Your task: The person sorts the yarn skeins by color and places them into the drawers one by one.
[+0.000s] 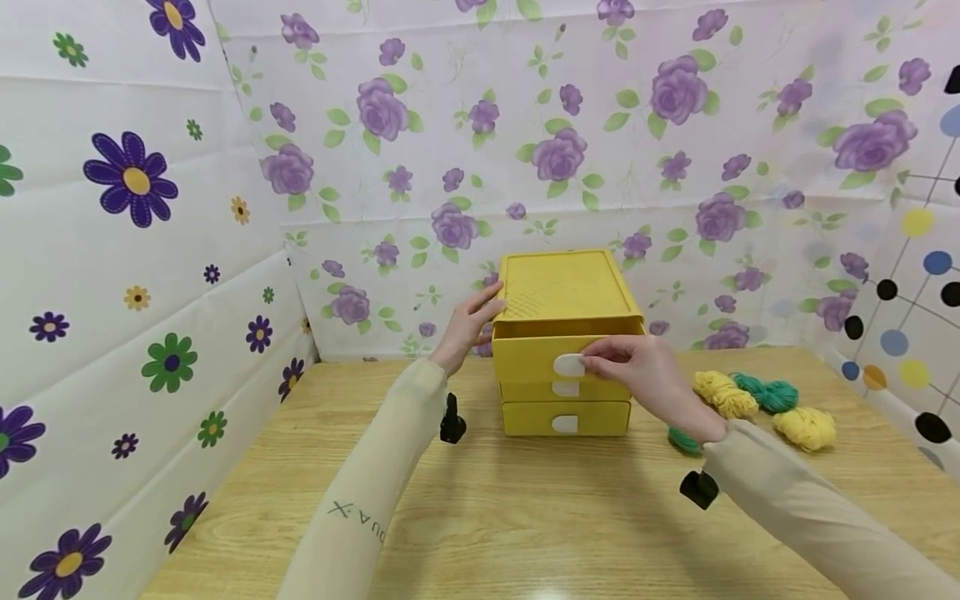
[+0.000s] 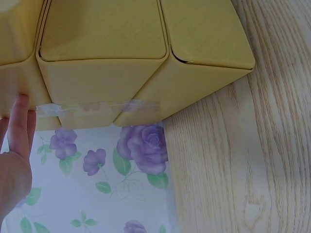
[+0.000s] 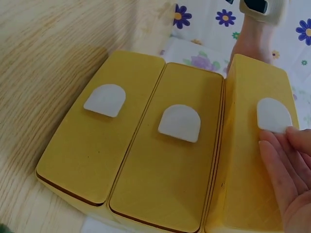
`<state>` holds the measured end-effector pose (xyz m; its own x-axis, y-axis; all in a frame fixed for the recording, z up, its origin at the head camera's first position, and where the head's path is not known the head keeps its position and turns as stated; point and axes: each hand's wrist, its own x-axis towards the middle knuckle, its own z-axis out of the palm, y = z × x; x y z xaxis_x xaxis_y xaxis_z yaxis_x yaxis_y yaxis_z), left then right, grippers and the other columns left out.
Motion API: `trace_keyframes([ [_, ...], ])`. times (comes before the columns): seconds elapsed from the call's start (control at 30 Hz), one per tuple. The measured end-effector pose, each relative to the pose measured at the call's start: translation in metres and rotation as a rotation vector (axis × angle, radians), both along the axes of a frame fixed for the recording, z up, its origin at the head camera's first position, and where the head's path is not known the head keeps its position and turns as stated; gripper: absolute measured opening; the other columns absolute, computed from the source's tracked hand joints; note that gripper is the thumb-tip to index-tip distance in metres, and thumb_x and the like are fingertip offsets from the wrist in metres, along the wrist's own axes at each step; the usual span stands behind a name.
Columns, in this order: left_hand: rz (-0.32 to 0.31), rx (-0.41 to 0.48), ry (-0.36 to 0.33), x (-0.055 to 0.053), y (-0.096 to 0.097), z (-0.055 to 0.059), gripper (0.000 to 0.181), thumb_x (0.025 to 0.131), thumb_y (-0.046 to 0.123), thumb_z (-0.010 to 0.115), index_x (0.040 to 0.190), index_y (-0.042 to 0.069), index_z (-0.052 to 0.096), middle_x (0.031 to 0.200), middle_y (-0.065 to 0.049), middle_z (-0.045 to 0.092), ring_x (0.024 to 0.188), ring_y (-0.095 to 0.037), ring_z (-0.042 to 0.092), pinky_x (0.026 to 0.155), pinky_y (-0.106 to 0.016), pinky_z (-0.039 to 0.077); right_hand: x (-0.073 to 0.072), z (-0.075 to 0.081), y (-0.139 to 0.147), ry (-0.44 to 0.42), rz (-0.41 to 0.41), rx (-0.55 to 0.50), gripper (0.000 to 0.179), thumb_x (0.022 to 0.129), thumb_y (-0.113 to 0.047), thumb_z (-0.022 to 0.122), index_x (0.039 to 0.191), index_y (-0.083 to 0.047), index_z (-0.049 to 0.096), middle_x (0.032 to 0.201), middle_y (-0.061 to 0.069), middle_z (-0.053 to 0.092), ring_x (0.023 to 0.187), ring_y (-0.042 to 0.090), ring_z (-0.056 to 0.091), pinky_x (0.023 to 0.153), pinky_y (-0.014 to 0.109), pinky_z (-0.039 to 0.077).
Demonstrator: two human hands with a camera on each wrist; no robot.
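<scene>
A yellow box of three stacked drawers [image 1: 566, 283] stands on the table, its top drawer [image 1: 528, 358] pulled partway out. At that drawer's front, my right hand [image 1: 645, 367] pinches the white tab handle [image 3: 273, 115] between thumb and fingers. The middle drawer [image 3: 165, 174] and the bottom drawer [image 3: 90, 150] are pushed in, each with a white tab of its own. My left hand [image 1: 468, 325] rests with extended fingers against the box's left side. In the left wrist view, its fingers [image 2: 19, 126] touch the side wall near a strip of clear tape [image 2: 97, 108].
Right of the box lie yellow yarn skeins [image 1: 804, 427] and a green yarn skein [image 1: 767, 392]. Another green bundle [image 1: 684, 440] is partly hidden behind my right wrist. A flower-printed cloth [image 1: 420, 167] hangs behind the wooden table [image 1: 525, 517], with patterned sheets at both sides.
</scene>
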<state>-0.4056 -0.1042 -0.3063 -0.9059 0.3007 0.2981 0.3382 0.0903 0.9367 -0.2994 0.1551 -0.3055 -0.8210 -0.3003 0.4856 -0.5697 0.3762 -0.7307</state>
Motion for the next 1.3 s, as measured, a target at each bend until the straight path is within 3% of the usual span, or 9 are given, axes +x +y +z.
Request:
trace_keyframes([
  [0.17, 0.005, 0.010, -0.042, 0.005, 0.000, 0.007, 0.052, 0.091, 0.036, 0.052, 0.139, 0.022, 0.039, 0.140, 0.000, 0.033, 0.117, -0.023, 0.042, 0.088, -0.047, 0.039, -0.008, 0.002, -0.002, 0.063, -0.015, 0.030, 0.011, 0.085, -0.011, 0.064, 0.092, -0.005, 0.070, 0.081, 0.003, 0.066, 0.075, 0.024, 0.063, 0.065, 0.027, 0.050],
  [0.3, -0.004, -0.006, -0.065, 0.018, 0.001, 0.019, 0.051, 0.095, 0.027, 0.048, 0.142, 0.015, 0.034, 0.143, -0.004, 0.029, 0.119, -0.025, 0.040, 0.087, -0.047, 0.039, -0.016, 0.002, -0.002, 0.098, -0.027, 0.049, 0.011, 0.085, -0.011, 0.064, 0.092, -0.005, 0.070, 0.080, 0.003, 0.066, 0.074, 0.021, 0.063, 0.064, 0.025, 0.050],
  [0.5, -0.027, -0.013, -0.071, 0.028, 0.003, 0.025, 0.049, 0.096, 0.024, 0.046, 0.142, 0.013, 0.031, 0.144, -0.005, 0.025, 0.121, -0.026, 0.037, 0.089, -0.046, 0.038, -0.025, 0.001, -0.001, 0.086, -0.034, 0.039, 0.009, 0.084, -0.009, 0.065, 0.090, -0.005, 0.070, 0.078, 0.004, 0.066, 0.073, 0.020, 0.063, 0.064, 0.025, 0.050],
  [0.6, -0.029, -0.006, -0.074, 0.027, 0.003, 0.023, 0.050, 0.096, 0.024, 0.047, 0.142, 0.014, 0.032, 0.144, -0.005, 0.026, 0.121, -0.027, 0.037, 0.089, -0.047, 0.037, -0.030, 0.001, -0.001, 0.079, -0.033, 0.033, 0.010, 0.084, -0.010, 0.065, 0.090, -0.005, 0.071, 0.078, 0.004, 0.066, 0.073, 0.020, 0.063, 0.064, 0.025, 0.050],
  [0.9, 0.011, 0.016, -0.058, 0.004, 0.002, 0.005, 0.051, 0.092, 0.034, 0.052, 0.139, 0.023, 0.039, 0.141, 0.002, 0.032, 0.118, -0.021, 0.041, 0.087, -0.046, 0.040, -0.036, 0.000, -0.002, 0.079, -0.053, 0.040, 0.010, 0.085, -0.011, 0.064, 0.090, -0.004, 0.070, 0.079, 0.003, 0.066, 0.073, 0.018, 0.063, 0.062, 0.025, 0.050],
  [1.03, 0.011, 0.014, -0.029, 0.003, 0.002, 0.005, 0.052, 0.091, 0.036, 0.053, 0.139, 0.023, 0.040, 0.140, 0.003, 0.034, 0.116, -0.019, 0.042, 0.085, -0.045, 0.041, -0.035, 0.000, -0.001, 0.063, -0.031, 0.011, 0.012, 0.085, -0.009, 0.064, 0.093, -0.002, 0.069, 0.082, 0.007, 0.066, 0.075, 0.022, 0.063, 0.064, 0.029, 0.051],
  [1.3, 0.006, 0.027, -0.049, 0.002, 0.002, 0.004, 0.049, 0.093, 0.033, 0.052, 0.139, 0.023, 0.040, 0.141, 0.003, 0.032, 0.117, -0.019, 0.041, 0.087, -0.047, 0.039, -0.027, -0.009, 0.003, 0.011, 0.027, -0.049, 0.023, 0.086, -0.008, 0.062, 0.107, -0.001, 0.064, 0.095, 0.010, 0.065, 0.085, 0.025, 0.062, 0.070, 0.027, 0.049],
])
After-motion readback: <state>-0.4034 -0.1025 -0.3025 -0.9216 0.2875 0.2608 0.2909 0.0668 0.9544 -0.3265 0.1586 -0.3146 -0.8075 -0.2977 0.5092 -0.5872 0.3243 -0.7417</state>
